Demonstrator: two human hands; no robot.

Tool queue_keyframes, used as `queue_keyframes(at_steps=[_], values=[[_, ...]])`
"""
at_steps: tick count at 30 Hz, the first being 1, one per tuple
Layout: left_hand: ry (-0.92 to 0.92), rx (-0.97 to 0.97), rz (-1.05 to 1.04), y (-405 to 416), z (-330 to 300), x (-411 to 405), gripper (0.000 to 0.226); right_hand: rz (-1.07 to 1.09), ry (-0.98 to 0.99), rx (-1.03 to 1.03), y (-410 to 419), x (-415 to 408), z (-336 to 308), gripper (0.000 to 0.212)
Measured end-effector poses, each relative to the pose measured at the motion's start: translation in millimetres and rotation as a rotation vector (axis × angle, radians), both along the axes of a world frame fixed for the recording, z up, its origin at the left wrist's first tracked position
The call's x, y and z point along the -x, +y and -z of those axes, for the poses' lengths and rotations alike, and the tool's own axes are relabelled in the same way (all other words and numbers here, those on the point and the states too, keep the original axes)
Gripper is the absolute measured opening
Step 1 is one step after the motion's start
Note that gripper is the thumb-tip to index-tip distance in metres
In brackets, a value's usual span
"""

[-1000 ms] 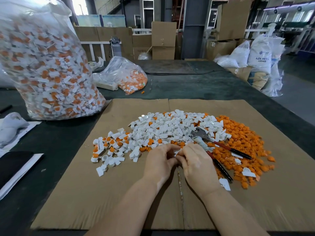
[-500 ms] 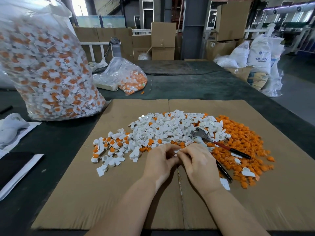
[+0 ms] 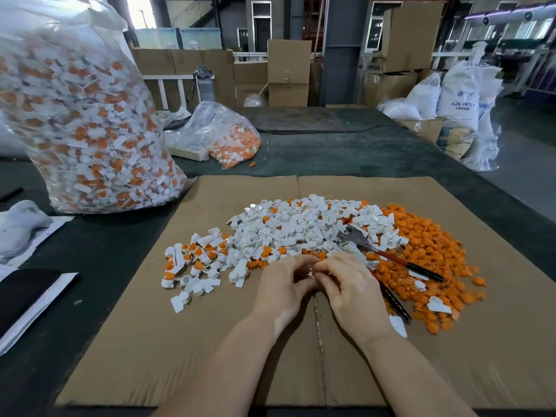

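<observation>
Now the left hand (image 3: 282, 291) and the right hand (image 3: 350, 291) both pinch a tiny cap (image 3: 313, 272) at six o'clock of the pile (image 3: 301, 233), and a hard tug could fling it back in.

table (image 3: 346, 152): dark green, long, worn top.
centre: flat cardboard sheet (image 3: 180, 341), seam down the mid.
on cardboard: white pieces (image 3: 301, 227) in a heap, orange caps (image 3: 427, 245) touching its right side; pliers (image 3: 391, 257) w/ red handles across both.
left: big clear bag (image 3: 84, 115) full of parts, upright, base touching cardboard's corner.
back: small clear bag (image 3: 222, 133), white box (image 3: 188, 152) touching it, black cable (image 3: 316, 131).
far left: white cloth (image 3: 21, 224) on papers (image 3: 45, 236), black flat item (image 3: 24, 293).
</observation>
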State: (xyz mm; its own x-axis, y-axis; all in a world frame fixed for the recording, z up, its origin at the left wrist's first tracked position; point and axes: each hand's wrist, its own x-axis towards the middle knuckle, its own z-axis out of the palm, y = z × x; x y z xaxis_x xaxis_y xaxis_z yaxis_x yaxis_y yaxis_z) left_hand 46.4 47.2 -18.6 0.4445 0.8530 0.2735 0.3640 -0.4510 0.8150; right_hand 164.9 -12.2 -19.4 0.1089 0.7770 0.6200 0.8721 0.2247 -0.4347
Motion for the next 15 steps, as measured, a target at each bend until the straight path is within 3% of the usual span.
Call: queue_keyframes(at_steps=[9,15], values=[[0.035,-0.015,0.013,-1.6,-1.4,-0.1,0.025,-0.060,-0.010,-0.015,-1.1,-1.2,-2.5,0.011],[-0.029,0.053,-0.085,-0.1,-0.3,1.8,0.033,0.078,0.086,-0.076,-1.2,-4.0,1.7,0.024]])
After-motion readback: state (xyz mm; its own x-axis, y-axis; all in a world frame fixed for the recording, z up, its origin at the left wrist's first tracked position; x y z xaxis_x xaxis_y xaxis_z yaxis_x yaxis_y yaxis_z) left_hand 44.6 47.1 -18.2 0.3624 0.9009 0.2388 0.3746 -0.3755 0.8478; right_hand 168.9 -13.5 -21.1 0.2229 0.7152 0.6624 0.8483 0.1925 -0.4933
